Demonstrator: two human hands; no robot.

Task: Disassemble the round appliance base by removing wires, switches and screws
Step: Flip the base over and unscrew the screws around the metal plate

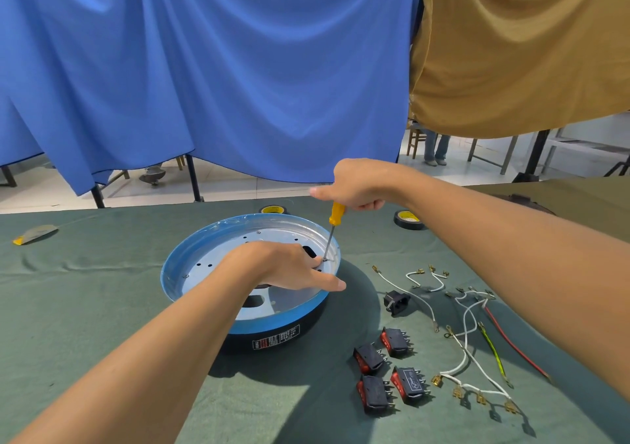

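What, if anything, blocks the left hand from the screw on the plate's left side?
Likely nothing. The left hand rests inside the round base near the screwdriver tip; that screw sits uncovered on the bare metal plate, with no wire or tool between. A slide left should reach it.

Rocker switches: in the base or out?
Out. Four rocker switches lie loose on the cloth beside the round base.

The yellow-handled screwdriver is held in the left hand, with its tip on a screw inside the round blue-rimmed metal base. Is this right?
Not quite. The head view shows the right hand gripping the yellow-handled screwdriver; the left hand rests in the round blue-rimmed metal base beside the tip. The tip does sit on a screw there.
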